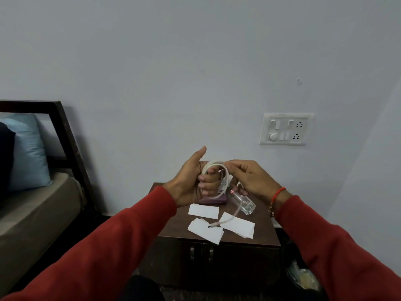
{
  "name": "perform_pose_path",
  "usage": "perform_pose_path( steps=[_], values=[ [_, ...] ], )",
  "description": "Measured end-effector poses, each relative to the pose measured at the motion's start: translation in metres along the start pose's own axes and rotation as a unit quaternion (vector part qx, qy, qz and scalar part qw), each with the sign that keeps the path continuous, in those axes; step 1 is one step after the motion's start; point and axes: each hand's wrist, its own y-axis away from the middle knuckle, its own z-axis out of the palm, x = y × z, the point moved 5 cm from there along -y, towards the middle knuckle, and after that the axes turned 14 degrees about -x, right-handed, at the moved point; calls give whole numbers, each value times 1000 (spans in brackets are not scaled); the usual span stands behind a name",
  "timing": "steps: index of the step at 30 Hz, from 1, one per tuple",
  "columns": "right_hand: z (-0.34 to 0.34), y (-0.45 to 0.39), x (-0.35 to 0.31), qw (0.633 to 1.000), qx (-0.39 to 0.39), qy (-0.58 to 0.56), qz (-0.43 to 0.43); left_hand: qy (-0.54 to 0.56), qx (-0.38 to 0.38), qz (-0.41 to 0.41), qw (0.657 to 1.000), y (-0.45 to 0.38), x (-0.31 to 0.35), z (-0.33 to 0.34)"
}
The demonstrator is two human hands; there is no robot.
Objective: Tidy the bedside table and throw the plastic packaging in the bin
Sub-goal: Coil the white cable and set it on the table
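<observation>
Left hand (191,181) grips the coiled cable (214,170); right hand (249,177) pinches the strand. Keep loops even, drawing the tail off the table's (173,218) front edge.

Both arms in red sleeves reach fwd, hands raised close together at centre. Left hand (192,183): thumb up, 4 fingers curled w/ the coiled white cable (217,170) looped round them. Right hand (247,178): fingers bent, thumb + forefinger pinch the cable at the top of the coil. Right wrist has a red thread band (278,193) + a beaded bracelet (271,209).
</observation>
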Motion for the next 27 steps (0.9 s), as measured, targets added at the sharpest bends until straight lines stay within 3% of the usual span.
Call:
perform_pose_path(
  steps=[4,7,9,11,13,17,20,24,27],
  values=[
    [0,-5,7,998,60,-10,-7,-82,158,58,982,-5,2,-6],
    [9,-6,10,996,68,-52,2,-198,262,106,938,-2,8,-7],
    [12,-5,9,994,99,26,-37,-235,317,124,910,2,10,-13],
    [9,-5,9,981,152,94,-72,-251,321,126,904,3,9,-17],
    [1,-7,16,973,201,90,-67,-282,275,118,912,2,4,-18],
    [-4,-12,27,982,180,20,-62,-345,222,106,906,4,-1,-22],
    [8,-13,31,987,135,-65,-56,-321,252,125,904,7,-1,-27],
    [21,-9,47,987,113,-113,-26,-173,292,173,925,3,-8,-35],
    [27,1,58,993,111,19,22,-49,306,206,928,1,-8,-46]
  ],
)
